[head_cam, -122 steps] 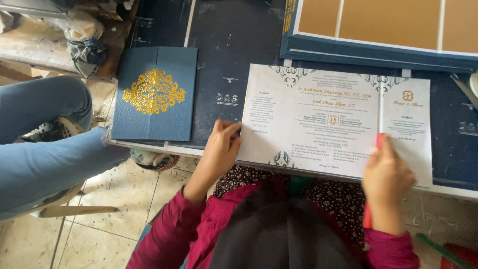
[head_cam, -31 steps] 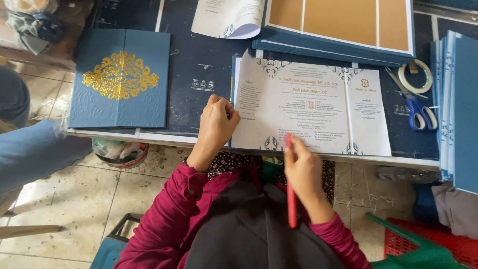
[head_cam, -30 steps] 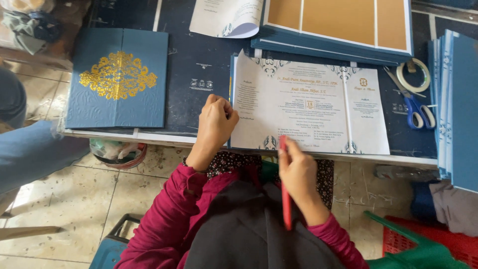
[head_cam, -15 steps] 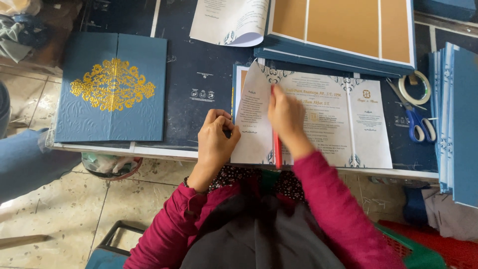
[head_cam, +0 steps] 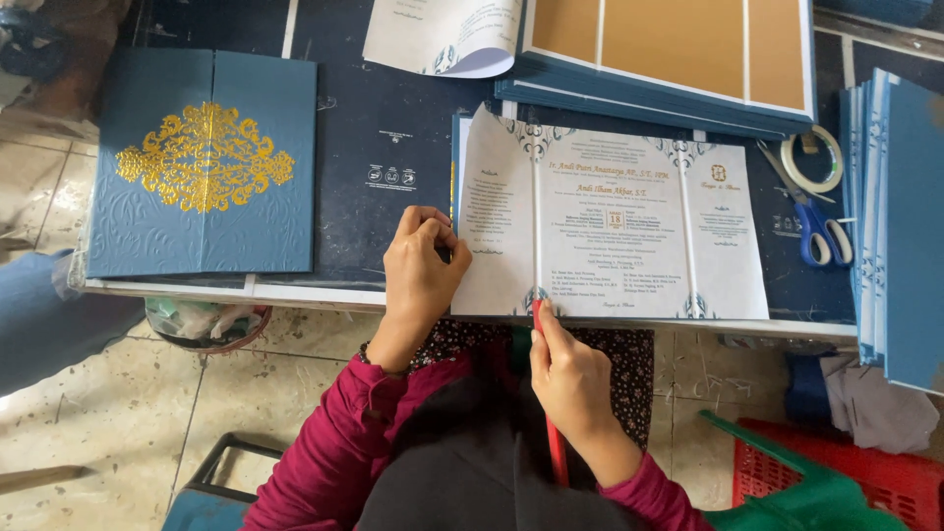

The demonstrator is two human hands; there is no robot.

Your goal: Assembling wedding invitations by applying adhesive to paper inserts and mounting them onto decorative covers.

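At the far left of the worktop (head_cam: pixel 354 147), a closed blue card cover with a gold ornament (head_cam: pixel 202 162) is seen lying flat, untouched.

The left hand (head_cam: pixel 421 264) is pressed on the left flap of the printed white insert sheet (head_cam: pixel 610 221); its fingers (head_cam: pixel 425 224) are curled closed, and the flap's edge appears to be pinched or held down by them. The sheet lies at the near edge of the worktop, centre right, on a dark blue backing.

A change is recorded: half a second ago the right hand lay up on the sheet with the tool along the left fold; now the right hand (head_cam: pixel 570 379) is found drawn back to the near edge, fingers closed around a thin red stick-like tool (head_cam: pixel 553 433), its tip touching the bottom end of that fold line. The left panel stands slightly raised, so the crease is judged to have been run along its length.

Further right, blue-handled scissors (head_cam: pixel 811 221) and a tape roll (head_cam: pixel 814 162) are noted, with a stack of blue covers (head_cam: pixel 900 226) at the edge.
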